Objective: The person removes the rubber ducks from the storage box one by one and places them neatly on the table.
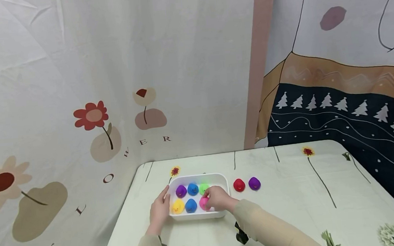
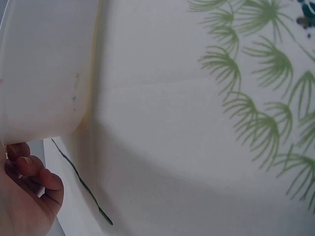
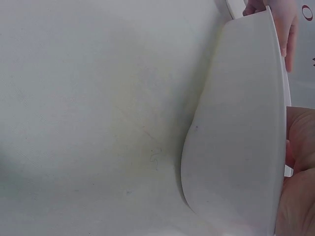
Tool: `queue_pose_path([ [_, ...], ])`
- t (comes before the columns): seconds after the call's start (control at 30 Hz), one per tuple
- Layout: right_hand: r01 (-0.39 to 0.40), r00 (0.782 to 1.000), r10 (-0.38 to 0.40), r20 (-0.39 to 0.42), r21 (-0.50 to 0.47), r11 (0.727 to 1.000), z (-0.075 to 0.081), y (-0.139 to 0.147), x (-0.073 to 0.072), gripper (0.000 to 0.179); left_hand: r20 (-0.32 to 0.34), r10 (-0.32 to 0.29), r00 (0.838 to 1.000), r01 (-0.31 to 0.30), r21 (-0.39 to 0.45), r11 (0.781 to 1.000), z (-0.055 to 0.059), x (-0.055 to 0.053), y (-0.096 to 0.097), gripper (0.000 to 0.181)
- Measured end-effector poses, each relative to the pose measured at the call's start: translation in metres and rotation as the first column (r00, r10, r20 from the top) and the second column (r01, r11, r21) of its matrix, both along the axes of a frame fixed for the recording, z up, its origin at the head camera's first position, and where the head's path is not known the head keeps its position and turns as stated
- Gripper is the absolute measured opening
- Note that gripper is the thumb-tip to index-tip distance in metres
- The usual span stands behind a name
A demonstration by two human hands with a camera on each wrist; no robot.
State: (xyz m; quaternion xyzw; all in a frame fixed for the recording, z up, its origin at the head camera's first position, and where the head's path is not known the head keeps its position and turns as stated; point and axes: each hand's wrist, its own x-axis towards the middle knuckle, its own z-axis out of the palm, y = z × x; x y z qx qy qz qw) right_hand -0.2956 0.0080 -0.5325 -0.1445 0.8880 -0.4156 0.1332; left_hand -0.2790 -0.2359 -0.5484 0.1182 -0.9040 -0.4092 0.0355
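A white plastic tray [image 1: 199, 216] holds several small round duck-like toys. In its back row are a purple toy [image 1: 180, 191], a blue toy [image 1: 193, 189] and a green toy [image 1: 204, 188]. The front row has a yellow toy [image 1: 178, 206], another blue toy [image 1: 191, 206] and a pink toy [image 1: 203, 203]. My right hand [image 1: 218, 198] reaches over the tray's right side and pinches the pink toy. With my left hand [image 1: 160, 209] I grip the tray's left end; its curled fingers [image 2: 30, 165] appear below the tray wall in the left wrist view.
Right of the tray, a red toy [image 1: 239, 185] and a second purple toy [image 1: 254, 183] lie on the table, which a pale flower-print cloth [image 1: 295, 200] covers. Printed curtains [image 1: 196, 80] hang behind and beside the table.
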Motion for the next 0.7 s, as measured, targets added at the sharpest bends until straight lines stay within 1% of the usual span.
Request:
queue_pose_path([
  [0.13, -0.005, 1.0, 0.004, -0.016, -0.006, 1.0, 0.0021, 0.0009, 0.0019, 0.024, -0.005, 0.005, 1.0, -0.005, 0.006, 1.0, -0.0003, 0.0004, 0.0006, 0.043],
  [0.4, 0.009, 1.0, -0.009, 0.004, -0.047, 0.999, 0.0037, 0.0022, 0.0015, 0.024, 0.003, 0.003, 1.0, -0.003, 0.012, 1.0, -0.0007, 0.0009, 0.002, 0.044],
  [0.53, 0.01, 1.0, -0.01, 0.004, -0.052, 0.999, 0.0036, 0.002, -0.001, 0.022, 0.0, -0.004, 1.0, 0.004, 0.002, 1.0, 0.0018, 0.0022, 0.0025, 0.044],
  [0.7, 0.005, 1.0, -0.005, 0.006, -0.043, 0.999, 0.0065, 0.0016, -0.0025, 0.019, 0.006, 0.005, 1.0, -0.005, -0.019, 1.0, 0.0043, 0.0031, 0.0021, 0.044],
])
